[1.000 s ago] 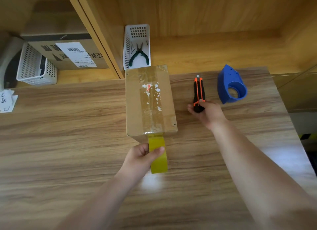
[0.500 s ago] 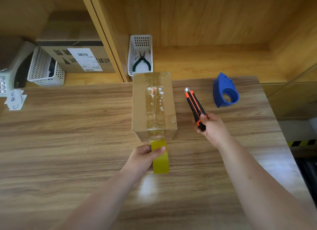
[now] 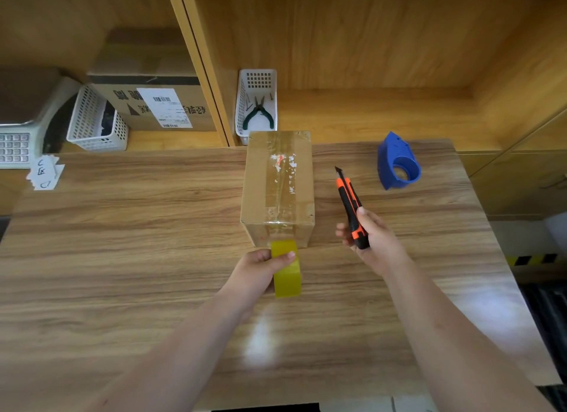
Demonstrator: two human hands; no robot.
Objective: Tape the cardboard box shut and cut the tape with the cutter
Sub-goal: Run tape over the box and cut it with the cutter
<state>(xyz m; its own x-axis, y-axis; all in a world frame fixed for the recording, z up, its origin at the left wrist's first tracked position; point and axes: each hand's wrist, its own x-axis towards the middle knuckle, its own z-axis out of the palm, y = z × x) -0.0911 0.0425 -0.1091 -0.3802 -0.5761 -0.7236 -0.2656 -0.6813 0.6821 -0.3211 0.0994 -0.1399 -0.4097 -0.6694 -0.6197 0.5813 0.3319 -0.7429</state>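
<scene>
A closed cardboard box (image 3: 260, 184) stands on the wooden table (image 3: 122, 242), with clear tape running down its top seam and over its near face. My left hand (image 3: 257, 269) grips a yellow tape roll (image 3: 287, 272) just in front of the box, the tape still joined to the near face. My right hand (image 3: 372, 238) holds an orange and black cutter (image 3: 349, 202) to the right of the box. Its blade is out and points away towards the upper left, clear of the tape.
A blue tape dispenser (image 3: 397, 161) lies on the table at the far right. Behind the box stands a white basket (image 3: 257, 83) with green pliers (image 3: 258, 115). On the left shelf sit another white basket (image 3: 95, 123), a labelled carton (image 3: 156, 107) and a scale (image 3: 18, 135).
My right hand has picked the cutter up off the table and drawn it nearer, and its blade now sticks out. My left hand has kept its hold on the tape roll.
</scene>
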